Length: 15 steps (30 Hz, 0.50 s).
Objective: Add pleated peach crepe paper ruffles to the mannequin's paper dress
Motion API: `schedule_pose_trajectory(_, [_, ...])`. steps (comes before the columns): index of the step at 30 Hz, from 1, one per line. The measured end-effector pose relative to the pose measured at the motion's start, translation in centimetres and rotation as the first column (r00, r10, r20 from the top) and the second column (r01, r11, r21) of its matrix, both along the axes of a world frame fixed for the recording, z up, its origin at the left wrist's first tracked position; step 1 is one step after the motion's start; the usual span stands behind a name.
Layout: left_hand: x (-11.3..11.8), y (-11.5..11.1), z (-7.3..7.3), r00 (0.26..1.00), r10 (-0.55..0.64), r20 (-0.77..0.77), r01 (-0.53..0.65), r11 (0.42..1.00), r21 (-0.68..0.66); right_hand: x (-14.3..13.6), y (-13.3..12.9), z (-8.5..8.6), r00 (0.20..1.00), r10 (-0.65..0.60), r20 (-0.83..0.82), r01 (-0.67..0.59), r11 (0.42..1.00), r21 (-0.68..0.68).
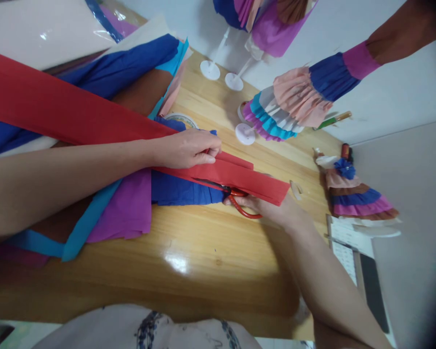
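Note:
A long folded strip of red crepe-like paper (105, 114) runs from the left edge to the middle of the table. My left hand (191, 148) is closed on it, thumb and fingers pinching the red layers. Just to the right, my right hand (265, 206) grips the red-handled scissors (245, 208), its fingers partly hidden under the strip's end. The dark scissor blades lie along the strip's near edge, partly covered by the red paper. Beneath the strip is a dark blue piece (189, 189) of similar material.
Purple (125, 208), light blue, brown and white sheets are piled at the left. Tiered paper dresses (301, 102) on white stands are at the back. Another small dress (363, 194) leans by the right wall, above a notebook or papers (343, 252). A small pale scrap (296, 189) lies nearby.

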State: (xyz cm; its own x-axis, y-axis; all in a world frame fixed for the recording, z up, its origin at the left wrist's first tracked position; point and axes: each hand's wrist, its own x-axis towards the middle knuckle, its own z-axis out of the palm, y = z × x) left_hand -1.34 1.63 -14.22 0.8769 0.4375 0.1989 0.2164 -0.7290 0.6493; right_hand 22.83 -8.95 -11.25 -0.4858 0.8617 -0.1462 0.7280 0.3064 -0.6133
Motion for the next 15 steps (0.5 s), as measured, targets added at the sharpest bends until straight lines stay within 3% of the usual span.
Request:
schedule_pose_trajectory(3, [0.0, 0.1, -0.1, 1.000, -0.003, 0.013, 0.003, 1.000, 0.002, -0.1, -0.1, 0.0, 1.000, 0.017, 0.019, -0.018, 1.000, 0.015])
schedule_pose_trajectory(6, [0.0, 0.1, -0.1, 1.000, 0.001, 0.015, -0.001, 1.000, 0.000, -0.3, -0.1, -0.4, 0.993, 0.050, 0.102, -0.069, 0.979, 0.190])
schedule_pose_trajectory(10, [0.0, 0.1, 0.0, 1.000, 0.011, 0.011, -0.011, 1.000, -0.008, -0.7, -0.1, -0.6, 0.978, 0.080, 0.193, -0.151, 0.906, 0.394])
schedule_pose_trajectory(15, [0.0, 0.0, -0.1, 1.000, 0.011, 0.014, -0.011, 1.000, 0.005, -1.4, 0.1, -0.2, 0.975, 0.091, 0.204, -0.162, 0.918, 0.361])
